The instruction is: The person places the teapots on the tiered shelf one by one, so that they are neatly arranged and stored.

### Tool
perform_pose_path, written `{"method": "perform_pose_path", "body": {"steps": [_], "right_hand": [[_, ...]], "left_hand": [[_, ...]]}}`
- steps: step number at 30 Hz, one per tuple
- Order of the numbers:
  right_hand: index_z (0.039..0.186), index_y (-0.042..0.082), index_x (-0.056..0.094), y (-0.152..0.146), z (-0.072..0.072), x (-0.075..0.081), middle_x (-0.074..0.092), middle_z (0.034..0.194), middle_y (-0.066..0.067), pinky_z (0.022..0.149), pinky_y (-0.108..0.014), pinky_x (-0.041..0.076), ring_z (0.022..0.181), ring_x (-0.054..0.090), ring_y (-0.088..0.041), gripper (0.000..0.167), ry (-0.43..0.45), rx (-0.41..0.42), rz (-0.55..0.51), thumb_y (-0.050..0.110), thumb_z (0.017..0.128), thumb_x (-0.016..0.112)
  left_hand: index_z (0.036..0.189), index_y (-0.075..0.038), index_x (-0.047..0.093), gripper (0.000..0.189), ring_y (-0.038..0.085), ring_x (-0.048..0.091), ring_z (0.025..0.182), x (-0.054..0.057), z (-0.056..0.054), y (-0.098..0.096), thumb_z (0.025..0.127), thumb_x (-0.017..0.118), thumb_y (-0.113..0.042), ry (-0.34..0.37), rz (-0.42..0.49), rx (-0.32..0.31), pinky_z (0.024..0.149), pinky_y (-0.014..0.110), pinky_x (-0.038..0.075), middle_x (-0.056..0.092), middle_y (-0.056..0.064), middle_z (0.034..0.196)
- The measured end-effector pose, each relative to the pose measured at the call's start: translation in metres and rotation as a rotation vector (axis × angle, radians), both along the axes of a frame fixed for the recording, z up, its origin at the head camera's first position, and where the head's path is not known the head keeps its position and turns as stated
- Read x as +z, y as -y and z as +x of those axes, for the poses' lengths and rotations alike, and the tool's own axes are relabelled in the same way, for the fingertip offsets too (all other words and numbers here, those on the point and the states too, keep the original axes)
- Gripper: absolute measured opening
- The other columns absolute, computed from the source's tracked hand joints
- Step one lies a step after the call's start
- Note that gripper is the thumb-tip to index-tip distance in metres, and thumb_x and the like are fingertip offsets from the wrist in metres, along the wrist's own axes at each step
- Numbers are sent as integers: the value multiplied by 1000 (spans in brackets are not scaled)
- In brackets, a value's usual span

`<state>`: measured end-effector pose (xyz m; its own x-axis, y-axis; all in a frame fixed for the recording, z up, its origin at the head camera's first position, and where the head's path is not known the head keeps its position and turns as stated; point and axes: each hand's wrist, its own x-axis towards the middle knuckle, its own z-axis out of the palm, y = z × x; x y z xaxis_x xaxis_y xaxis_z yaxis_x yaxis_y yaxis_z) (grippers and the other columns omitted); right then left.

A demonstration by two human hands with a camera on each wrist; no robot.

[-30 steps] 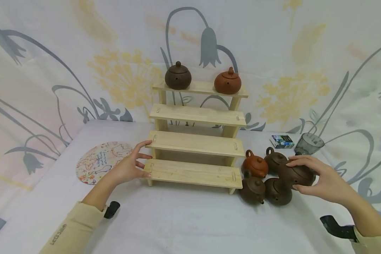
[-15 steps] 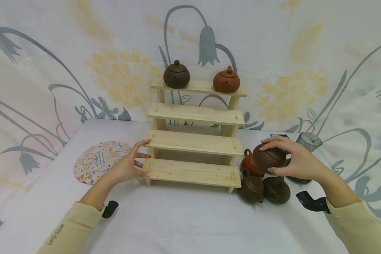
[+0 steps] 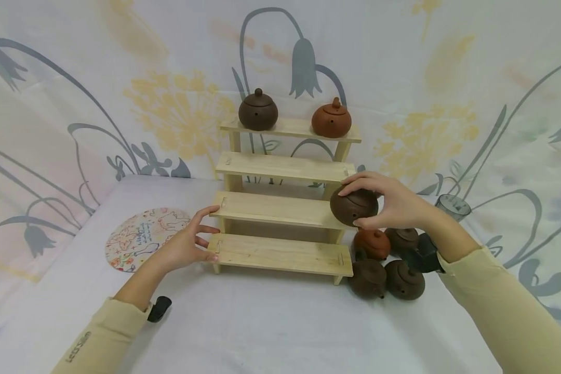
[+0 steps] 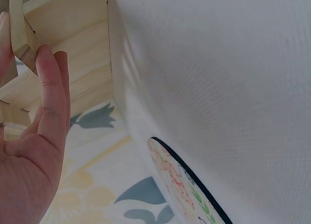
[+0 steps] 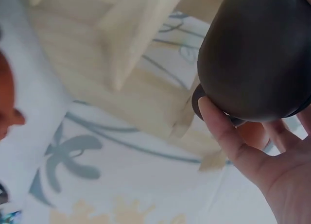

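Note:
In the head view my right hand (image 3: 385, 200) grips a dark brown teapot (image 3: 352, 206), thumb low on its side and fingers over the top. It is held up in front of the right end of the stepped wooden shelf (image 3: 280, 210). The right wrist view shows the teapot's smooth round body (image 5: 255, 59) close up. My left hand (image 3: 187, 246) holds the shelf's left end, fingers at the corners of the two lower boards. In the left wrist view its fingers (image 4: 51, 93) lie against a board end (image 4: 22, 34). A dark teapot (image 3: 258, 111) and a reddish one (image 3: 332, 120) stand on the top board.
Right of the shelf, a reddish teapot (image 3: 371, 244) and several dark teapots (image 3: 404, 280) crowd together on the white cloth. A grey translucent cup (image 3: 453, 206) is behind my right forearm. A round patterned mat (image 3: 145, 236) lies left of the shelf.
My right hand has lifted the dark teapot from the cluster at right and carried it left and up to the shelf's right end. My left hand keeps its place on the shelf.

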<state>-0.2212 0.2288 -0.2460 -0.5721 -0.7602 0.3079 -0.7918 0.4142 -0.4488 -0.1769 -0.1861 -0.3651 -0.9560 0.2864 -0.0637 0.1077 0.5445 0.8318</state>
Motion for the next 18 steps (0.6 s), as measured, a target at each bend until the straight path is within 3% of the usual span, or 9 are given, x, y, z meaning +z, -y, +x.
{"method": "perform_pose_path", "body": {"steps": [4, 10, 18], "right_hand": [[116, 13, 62, 22, -12, 9, 51, 126, -11, 79, -27, 42, 114, 46, -20, 47, -7, 51, -12, 6, 71, 77], [116, 13, 63, 55, -26, 18, 51, 127, -11, 86, -37, 41, 115, 47, -22, 46, -22, 93, -3, 11, 72, 78], [117, 12, 62, 93, -47, 22, 50, 128, -8, 90, -41, 38, 116, 45, -21, 47, -7, 119, -18, 13, 73, 78]], "left_hand": [[146, -30, 15, 107, 29, 57, 90, -1, 0, 1, 68, 81, 0, -3, 0, 3, 69, 37, 49, 51, 21, 128], [147, -28, 15, 106, 28, 58, 88, -2, 0, 5, 69, 81, 0, -17, 28, -15, 69, 38, 49, 49, 24, 127], [146, -27, 16, 104, 29, 56, 88, -2, 0, 4, 69, 81, -1, -18, 41, -28, 69, 37, 49, 50, 24, 127]]}}
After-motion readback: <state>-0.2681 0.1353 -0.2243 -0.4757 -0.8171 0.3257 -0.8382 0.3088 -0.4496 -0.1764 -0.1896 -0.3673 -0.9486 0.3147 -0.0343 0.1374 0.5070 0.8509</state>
